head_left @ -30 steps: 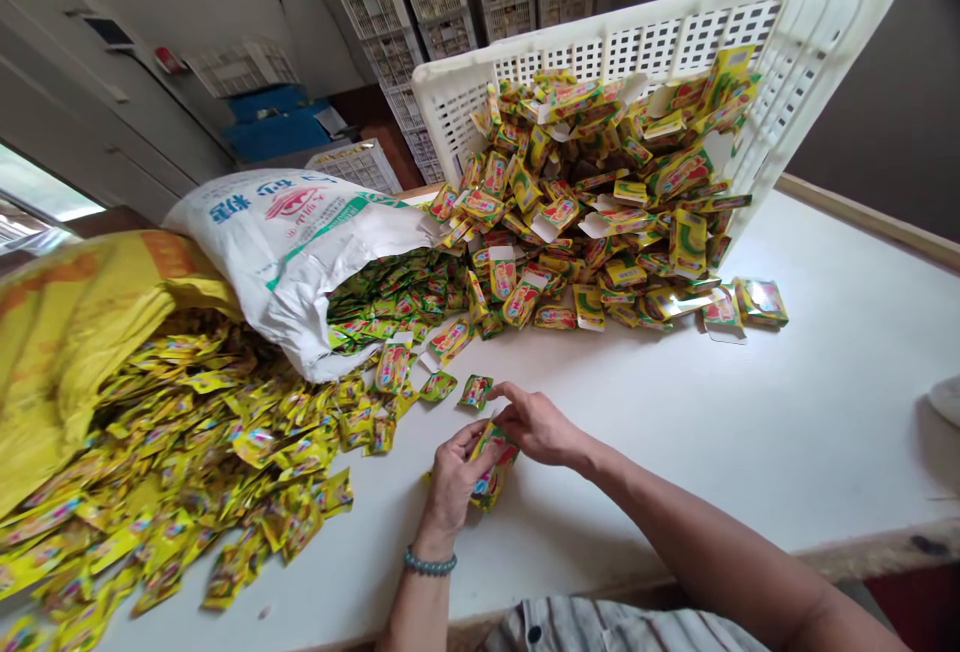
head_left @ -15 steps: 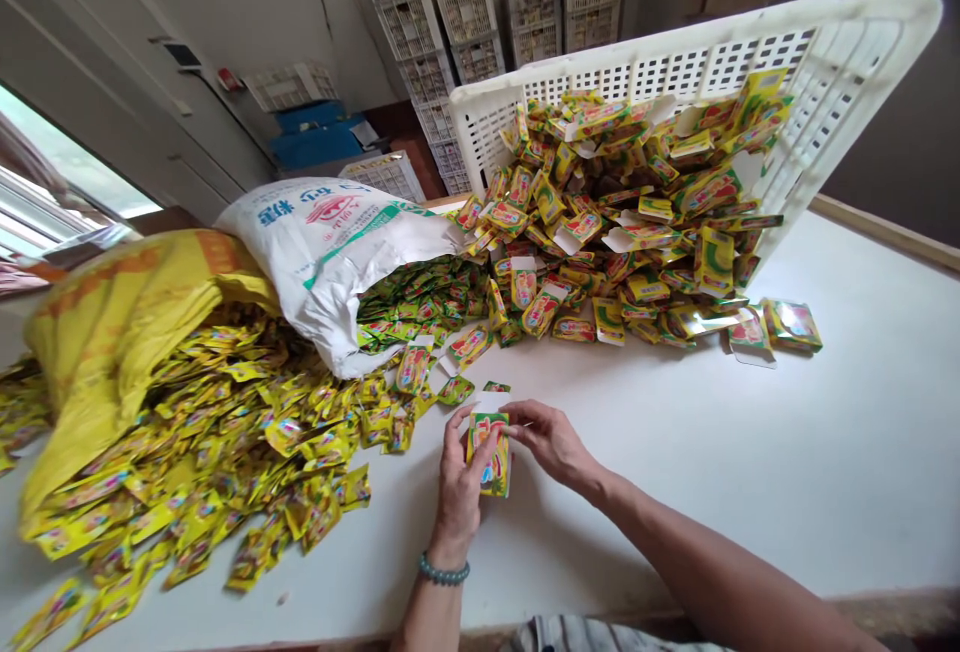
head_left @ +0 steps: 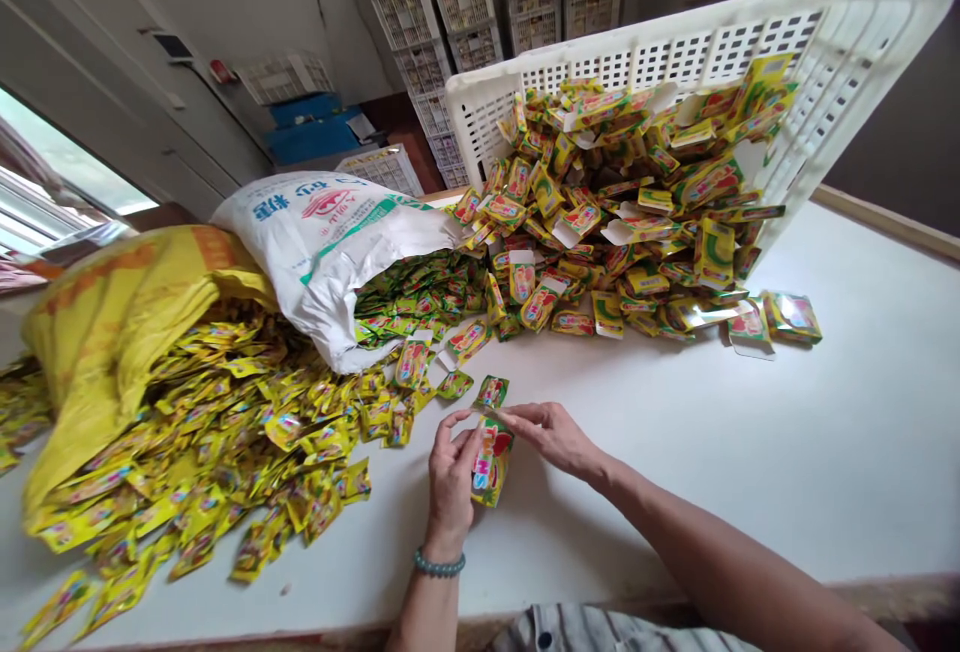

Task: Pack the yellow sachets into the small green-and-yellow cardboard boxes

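My left hand [head_left: 452, 477] grips a small printed cardboard box [head_left: 492, 464] by its left side, thumb on its front face. The box is green and yellow with bright lettering, tilted over the table. At its upper end, the fingers of my right hand [head_left: 551, 437] are pinched together on the top edge, where the flap is; they partly cover it. Just beyond the box lies a green sachet [head_left: 492, 391] on the table. Farther off are another green sachet [head_left: 454, 386] and an upright-looking box with its white flap raised [head_left: 413, 360].
A white plastic crate [head_left: 840, 92] lies tipped on its side, spilling many similar boxes [head_left: 600, 232]. To the left, a white sack [head_left: 300, 232] holds green sachets, and a yellow sack [head_left: 142, 282] spills yellow sachets [head_left: 277, 442] over the white table [head_left: 675, 432]. Stacked crates [head_left: 412, 12] stand behind.
The white flap that stood up at the box's top no longer shows there. My right fingers have shifted onto the top edge, and the green sachet beyond is now more visible.
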